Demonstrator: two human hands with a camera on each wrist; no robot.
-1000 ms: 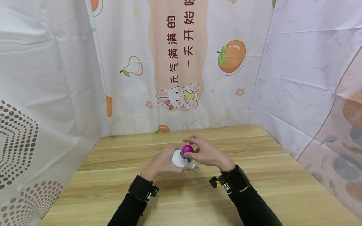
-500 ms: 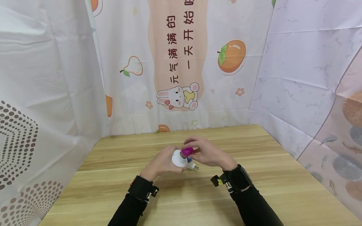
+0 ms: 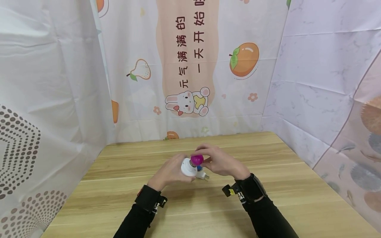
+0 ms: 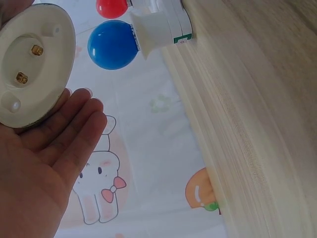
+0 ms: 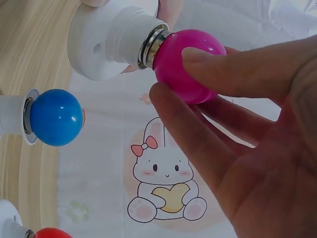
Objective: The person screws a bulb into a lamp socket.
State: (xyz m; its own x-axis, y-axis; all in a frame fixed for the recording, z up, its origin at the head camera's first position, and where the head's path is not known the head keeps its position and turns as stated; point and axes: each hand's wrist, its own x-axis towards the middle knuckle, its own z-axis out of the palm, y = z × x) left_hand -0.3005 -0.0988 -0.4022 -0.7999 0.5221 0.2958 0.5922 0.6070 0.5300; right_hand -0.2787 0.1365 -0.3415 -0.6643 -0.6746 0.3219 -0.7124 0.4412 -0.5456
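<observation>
A round magenta light bulb (image 5: 185,62) sits with its metal screw base at the mouth of a white lamp holder (image 5: 119,37). My left hand (image 3: 172,172) grips the holder by its round base, raised over the table. Two brass contacts show on the underside of that lamp holder (image 4: 37,64) in the left wrist view. My right hand (image 3: 221,161) pinches the bulb between thumb and fingers. Behind them, a blue bulb (image 5: 57,117) stands in another white holder. The head view shows a white plug (image 3: 202,175) with two prongs near it, partly hidden.
A red bulb (image 4: 111,7) in a white fitting stands beside the blue one. The wooden table (image 3: 134,205) reaches back to a printed curtain (image 3: 143,109) with fruit and a rabbit. Light curtains hang at both sides.
The right hand's fingers have gone from spread around the magenta bulb to closer on it, and the hand has shifted slightly right. The left hand and lamp holder have stayed in place.
</observation>
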